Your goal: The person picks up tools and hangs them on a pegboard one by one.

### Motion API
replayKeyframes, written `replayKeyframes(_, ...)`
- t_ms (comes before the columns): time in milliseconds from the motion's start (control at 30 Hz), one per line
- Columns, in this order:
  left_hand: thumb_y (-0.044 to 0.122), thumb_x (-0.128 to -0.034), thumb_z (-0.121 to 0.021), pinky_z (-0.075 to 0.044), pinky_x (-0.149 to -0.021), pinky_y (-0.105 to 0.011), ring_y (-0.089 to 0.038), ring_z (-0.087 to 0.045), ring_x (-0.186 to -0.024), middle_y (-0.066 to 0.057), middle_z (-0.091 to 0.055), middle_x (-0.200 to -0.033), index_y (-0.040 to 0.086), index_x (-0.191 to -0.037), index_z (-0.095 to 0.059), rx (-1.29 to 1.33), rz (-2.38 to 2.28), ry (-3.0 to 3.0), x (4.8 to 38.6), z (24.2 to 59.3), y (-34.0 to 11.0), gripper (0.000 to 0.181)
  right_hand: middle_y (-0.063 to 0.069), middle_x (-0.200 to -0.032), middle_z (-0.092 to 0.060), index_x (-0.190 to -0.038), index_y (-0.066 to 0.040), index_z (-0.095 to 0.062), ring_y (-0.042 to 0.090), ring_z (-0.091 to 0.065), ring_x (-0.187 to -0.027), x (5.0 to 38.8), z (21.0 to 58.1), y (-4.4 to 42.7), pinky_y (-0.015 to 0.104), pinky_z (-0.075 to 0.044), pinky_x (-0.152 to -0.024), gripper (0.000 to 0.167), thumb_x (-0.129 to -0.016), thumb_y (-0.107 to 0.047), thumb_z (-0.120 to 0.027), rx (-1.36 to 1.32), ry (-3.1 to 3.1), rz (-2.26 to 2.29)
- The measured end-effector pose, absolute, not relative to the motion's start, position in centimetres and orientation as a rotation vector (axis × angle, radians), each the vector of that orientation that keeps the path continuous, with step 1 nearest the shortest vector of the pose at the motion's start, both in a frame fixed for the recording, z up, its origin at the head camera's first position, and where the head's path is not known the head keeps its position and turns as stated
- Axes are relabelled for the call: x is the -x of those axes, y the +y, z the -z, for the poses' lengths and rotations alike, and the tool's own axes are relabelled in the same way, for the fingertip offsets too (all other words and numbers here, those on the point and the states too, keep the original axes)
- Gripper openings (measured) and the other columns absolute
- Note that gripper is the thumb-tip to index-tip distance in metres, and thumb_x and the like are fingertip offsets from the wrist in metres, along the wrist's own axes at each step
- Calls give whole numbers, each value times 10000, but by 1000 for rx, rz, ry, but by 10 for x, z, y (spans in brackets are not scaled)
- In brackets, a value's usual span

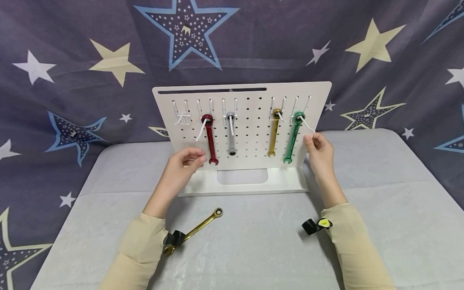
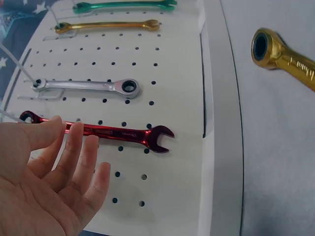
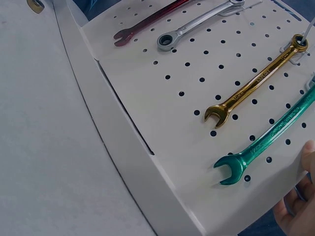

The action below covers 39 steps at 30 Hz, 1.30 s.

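A white pegboard [image 1: 303,89] stands upright on the table. From its hooks hang a red wrench [image 1: 211,142], a silver wrench [image 1: 231,138], a gold wrench [image 1: 274,133] and a green wrench [image 1: 292,137]. The left hand [image 2: 54,177] is beside the red wrench, palm turned up and fingers loosely bent, with nothing in its grasp. Whether a fingertip touches that wrench I cannot tell. At the board's right edge, the right hand [image 1: 320,152] pinches the panel, thumb in front and fingers behind. Another gold wrench [image 1: 201,225] lies on the table, partly hidden by the left wrist strap.
A white hook [image 1: 183,118] at the board's upper left carries no wrench. The board's flat base [image 1: 206,189] rests on the grey-covered table [image 1: 243,255]. Behind hangs a dark star-patterned cloth [image 1: 259,46]. Black straps sit at both wrists.
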<state>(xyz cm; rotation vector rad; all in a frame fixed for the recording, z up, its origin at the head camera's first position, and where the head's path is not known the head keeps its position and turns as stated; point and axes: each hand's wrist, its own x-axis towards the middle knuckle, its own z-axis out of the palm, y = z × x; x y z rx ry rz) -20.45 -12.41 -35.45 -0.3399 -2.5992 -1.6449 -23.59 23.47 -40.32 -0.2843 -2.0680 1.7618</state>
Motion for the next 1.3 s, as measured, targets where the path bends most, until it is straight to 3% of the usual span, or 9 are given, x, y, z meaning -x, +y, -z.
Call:
replayKeyframes(500,148,-979,-644,-469,-875,-392,-247,-632,-948,-132,-700,-1060,9,-1135,-673,434,1634,-2704,177,346,-126,211,-37,-956,-575,-1018,-23,-560,59,-524,-886,236,402,234,208,-427,-806,262,-994,-282,-592,286,-2072,-1766)
replayKeyframes(833,133,-983,-631,-488,-860,-403,-263,-627,-974,-113,-683,-1080,-1,-1147,-664,524,1598,-2789,165,355,-133,214,-14,-975,-578,-1026,-22,-561,64,-524,-900,236,403,234,212,-432,-823,251,-997,-270,-590,292,-2079,-1766)
replayKeyframes(1100,155,-982,-633,-486,-789,-358,-207,-629,-932,-76,-683,-1058,10,-1142,-670,567,1549,-2925,162,360,-140,219,-15,-977,-579,-1043,-14,-567,59,-528,-904,236,402,234,212,-435,-823,283,-996,-292,-586,298,-2087,-1761)
replayKeyframes(1300,132,-979,-630,-485,-831,-372,-195,-625,-923,-78,-686,-1036,-3,-1150,-663,614,1556,-2953,160,364,-144,221,-21,-972,-579,-1040,-20,-565,58,-526,-890,236,403,234,202,-435,-808,267,-998,-283,-587,301,-2080,-1765)
